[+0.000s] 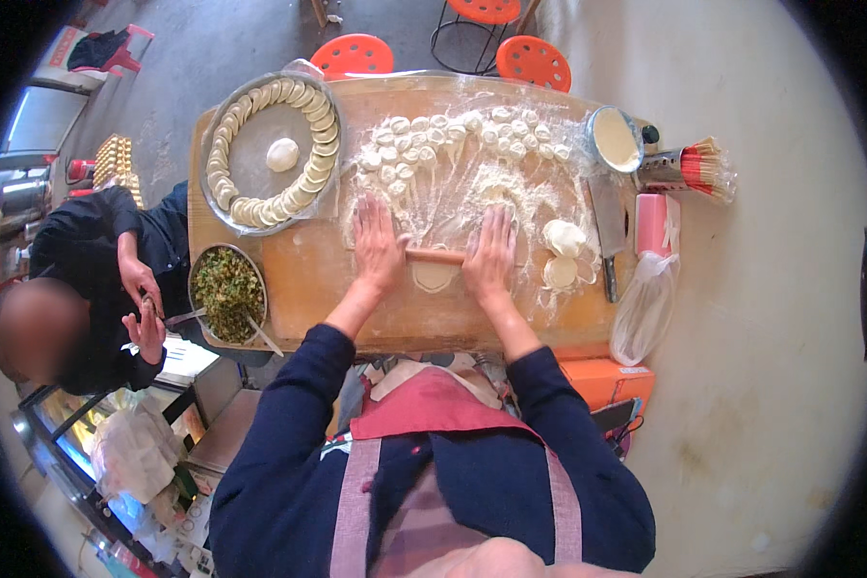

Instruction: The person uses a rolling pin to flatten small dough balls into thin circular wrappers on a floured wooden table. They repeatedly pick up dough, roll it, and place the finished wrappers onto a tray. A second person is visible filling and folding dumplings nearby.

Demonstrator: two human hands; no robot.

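A thin wooden rolling pin (436, 256) lies across a flat round of dough (433, 277) on the floured wooden board. My left hand (378, 246) presses down on the pin's left end, palm flat and fingers stretched forward. At the other end, my right hand (490, 249) rests over the pin in the same way. Beyond my hands, many small dough pieces (419, 137) lie in loose rows in the flour. To the right of my right hand are a stack of rolled dough wrappers (565, 238) and another wrapper (560, 272) nearer me.
At the left stands a round tray (220, 209) ringed with folded dumplings and holding a dough ball (282, 154). Nearer is a bowl of chopped filling (227, 292). A co-worker (115, 253) sits beside it. Rightward are a cleaver (608, 224), a flour bowl (615, 139) and a chopstick holder (661, 170).
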